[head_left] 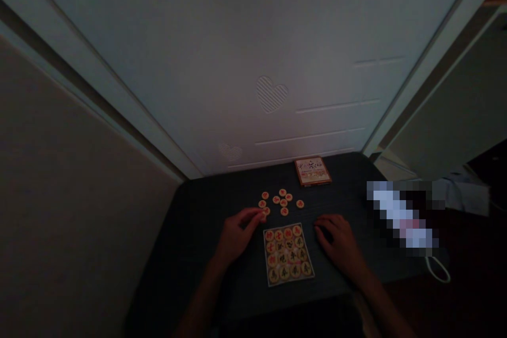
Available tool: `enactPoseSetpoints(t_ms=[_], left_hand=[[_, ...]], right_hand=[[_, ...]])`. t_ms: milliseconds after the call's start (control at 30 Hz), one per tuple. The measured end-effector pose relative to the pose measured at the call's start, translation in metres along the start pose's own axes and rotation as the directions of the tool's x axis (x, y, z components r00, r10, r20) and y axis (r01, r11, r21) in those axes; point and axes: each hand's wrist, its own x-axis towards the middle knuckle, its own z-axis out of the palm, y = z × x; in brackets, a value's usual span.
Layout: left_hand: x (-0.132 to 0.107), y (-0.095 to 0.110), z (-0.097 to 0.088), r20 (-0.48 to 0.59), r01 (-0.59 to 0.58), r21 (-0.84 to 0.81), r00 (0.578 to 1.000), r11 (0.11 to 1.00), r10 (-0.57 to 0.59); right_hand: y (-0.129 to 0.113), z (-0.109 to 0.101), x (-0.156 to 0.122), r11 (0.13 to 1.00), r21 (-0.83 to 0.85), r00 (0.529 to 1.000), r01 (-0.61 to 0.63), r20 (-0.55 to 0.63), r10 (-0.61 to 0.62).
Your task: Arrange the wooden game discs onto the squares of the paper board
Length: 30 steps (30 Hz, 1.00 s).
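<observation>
My left hand [240,231] is closed in a pinch on a round xiangqi piece [263,215], just beyond the box's far left corner. A square box tray [266,260] lies on the table between my hands, filled with rows of pieces, some marked in red and others in dark characters. Beyond it lie several loose pieces [283,203] with red characters, spread in a small group. My right hand [336,237] rests on the table to the right of the box. Its fingers are bent a little, with a gap between thumb and forefinger and nothing seen in it.
The box lid [312,170] lies at the back of the dark table [190,232], near a pale panel [222,90] with heart patterns. On the right is a blurred-out object [402,216] with a cord loop [439,272]. A wall [79,195] rises on the left.
</observation>
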Motion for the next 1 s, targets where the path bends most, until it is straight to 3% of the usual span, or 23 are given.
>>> enactPoseSetpoints(t_ms=[333, 767, 1000], left_hand=[[-0.001, -0.005, 0.002, 0.02, -0.017, -0.031, 1.0, 0.999, 0.017], [-0.006, 0.002, 0.002, -0.024, -0.093, 0.01, 0.995, 0.996, 0.093], [-0.014, 0.011, -0.002, 0.017, -0.092, 0.071, 0.996, 0.993, 0.091]], right_hand=[[-0.002, -0.002, 0.001, 1.0, 0.004, 1.0, -0.004, 0.025, 0.004], [0.0, -0.001, 0.001, 1.0, -0.003, 1.0, 0.0, 0.016, 0.0], [0.001, 0.0, 0.0, 1.0, -0.002, 1.0, 0.004, 0.015, -0.004]])
